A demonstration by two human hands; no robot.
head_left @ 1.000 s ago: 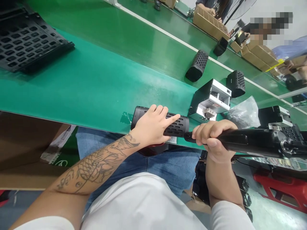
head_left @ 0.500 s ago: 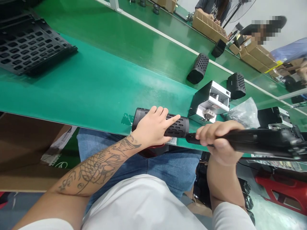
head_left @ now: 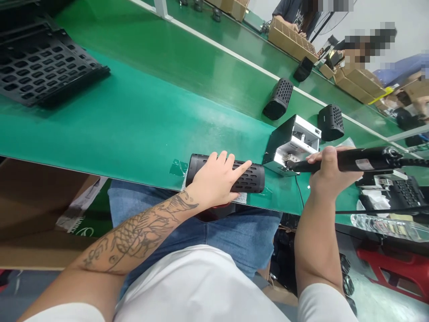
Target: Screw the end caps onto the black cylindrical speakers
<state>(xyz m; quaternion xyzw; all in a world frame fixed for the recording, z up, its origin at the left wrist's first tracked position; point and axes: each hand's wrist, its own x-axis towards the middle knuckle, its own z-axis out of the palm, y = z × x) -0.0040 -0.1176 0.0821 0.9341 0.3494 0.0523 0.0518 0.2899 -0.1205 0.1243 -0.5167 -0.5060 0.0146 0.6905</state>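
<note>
Open cardboard box [head_left: 33, 201] below the near edge of the bench [head_left: 134, 134], left side. Red stool [head_left: 395, 258] below that edge, right side. White rail [head_left: 234, 53] along the far edge; beyond it, a cardboard carton [head_left: 291, 41].

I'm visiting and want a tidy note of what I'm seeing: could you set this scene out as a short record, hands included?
Left hand: laid over a black perforated housing, thumb on the near side
Right hand: gripping a black handheld tool
Tool tip: at the front of a silver-and-black machine; contact unclear
Surface: green bench
Beyond the machine: two similar housings, one farther left, one farther right
Far left: perforated black part
</note>
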